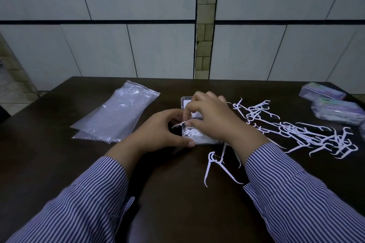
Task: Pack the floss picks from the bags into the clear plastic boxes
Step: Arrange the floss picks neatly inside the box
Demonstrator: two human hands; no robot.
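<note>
Currently filling open box [199,140]: right hand [209,116] pinches a floss pick [178,124], left hand [164,132] grips the box; next, seat it flat.

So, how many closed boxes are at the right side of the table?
2. One box lies at the far right edge of the table; the second box lies just nearer and beside it. More may be hidden beyond the right edge of the picture.
</note>
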